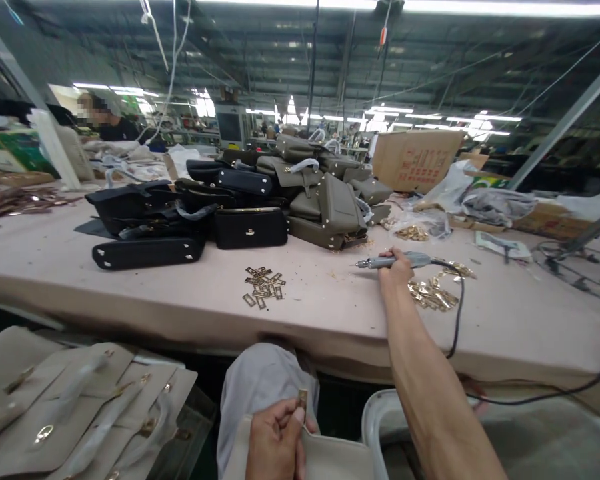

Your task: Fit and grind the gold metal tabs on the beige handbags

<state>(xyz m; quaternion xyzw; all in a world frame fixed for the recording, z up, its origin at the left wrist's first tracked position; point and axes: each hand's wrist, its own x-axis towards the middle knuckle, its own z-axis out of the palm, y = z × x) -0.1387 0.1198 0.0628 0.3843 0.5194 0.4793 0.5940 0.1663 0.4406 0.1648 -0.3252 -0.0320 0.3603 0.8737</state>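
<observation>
My left hand (275, 440) is low in the view, over my lap, its thumb and fingers pinching a small gold metal plate (303, 398). Beneath that hand lies a light beige bag piece (337, 457) on my knees. My right hand (396, 270) reaches out over the table, fingers wrapped around a grey electric screwdriver (416, 259) whose tip points left. A black cord runs from the tool's back end. Just right of that wrist is a pile of gold metal plates (433, 295). Farther left, a smaller group of rectangular metal frames (264, 288) lies loose on the tabletop.
Black handbags (251, 228) and olive handbags (337, 207) are heaped along the table's middle. Beige bags (80, 407) hang or lie at lower left. A white bin (375, 407) stands under my right arm. Behind are a cardboard box (415, 160) and a bag of gold parts (413, 232).
</observation>
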